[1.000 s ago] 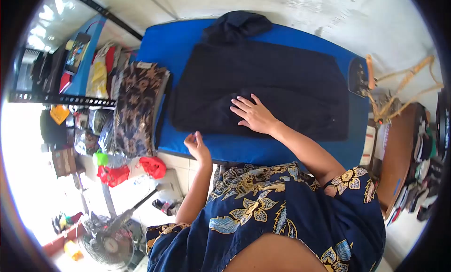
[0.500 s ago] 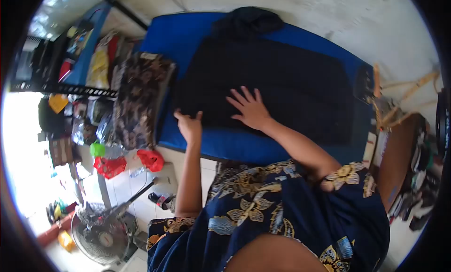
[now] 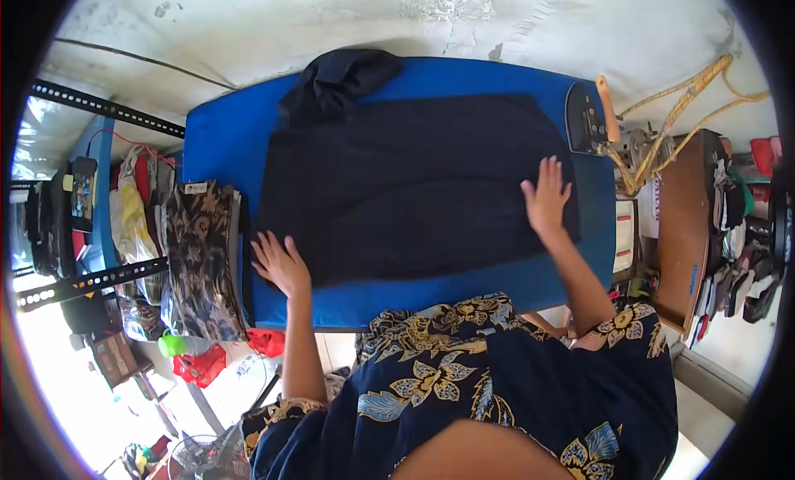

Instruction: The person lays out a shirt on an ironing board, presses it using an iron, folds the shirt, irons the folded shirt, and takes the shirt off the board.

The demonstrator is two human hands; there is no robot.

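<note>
A black garment [image 3: 414, 182] lies spread over a blue padded table [image 3: 224, 140]. Its upper left part is bunched into a loose heap near the table's far edge. My left hand [image 3: 281, 265] rests open on the garment's near left corner, fingers spread. On the right part of the cloth lies my right hand [image 3: 546, 205], open and flat with its fingers pointing away from me. Shallow creases run across the fabric between the two hands. An iron [image 3: 586, 120] stands at the table's right end, beyond my right hand.
A stack of folded patterned cloth [image 3: 203, 265] sits against the table's left side, beside a metal shelf [image 3: 99, 285] with clothes. Wrapped cords [image 3: 687, 86] hang at the right near a brown wooden board [image 3: 691, 231]. A fan [image 3: 203, 459] stands low at left.
My right hand has slid rightward across the garment, towards the iron. My left hand has gone from a partly curled pose to flat and spread at the near left corner. The view has shifted right.
</note>
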